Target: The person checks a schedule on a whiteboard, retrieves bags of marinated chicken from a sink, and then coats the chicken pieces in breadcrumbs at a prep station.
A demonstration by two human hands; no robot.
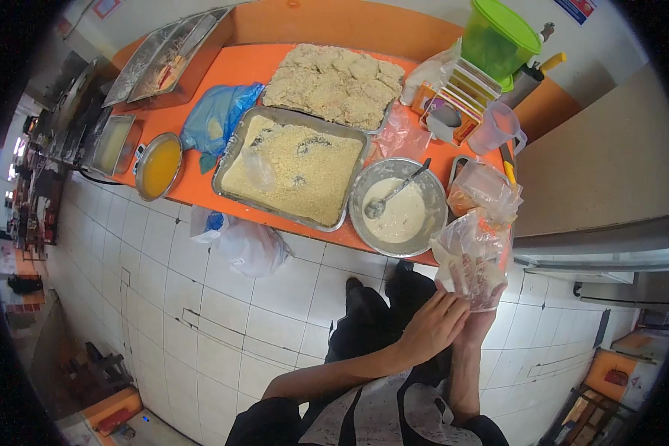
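Observation:
My right hand [476, 281] is inside a thin clear plastic glove or bag [457, 245], its fingers apart within the film. With bent fingers, my left hand [437, 323] grips the edge of that plastic near the right wrist. Just beyond my hands is a metal bowl [362, 234] of white, lumpy batter [404, 223] with a metal ladle [393, 192] in it. To the bowl's left, a metal tray [279, 211] holds pale yellow crumbs [306, 189]. A crumpled piece of clear plastic [259, 170] lies on the crumbs.
Behind the crumb tray lies a heap of crumb-coated pieces [334, 83]. A bowl of orange-yellow liquid [161, 167] and a blue plastic bag [223, 114] stand left. A yellow-handled knife [508, 167], a clear jug [493, 128] and plastic bags [482, 187] crowd the orange table's [200, 192] right end.

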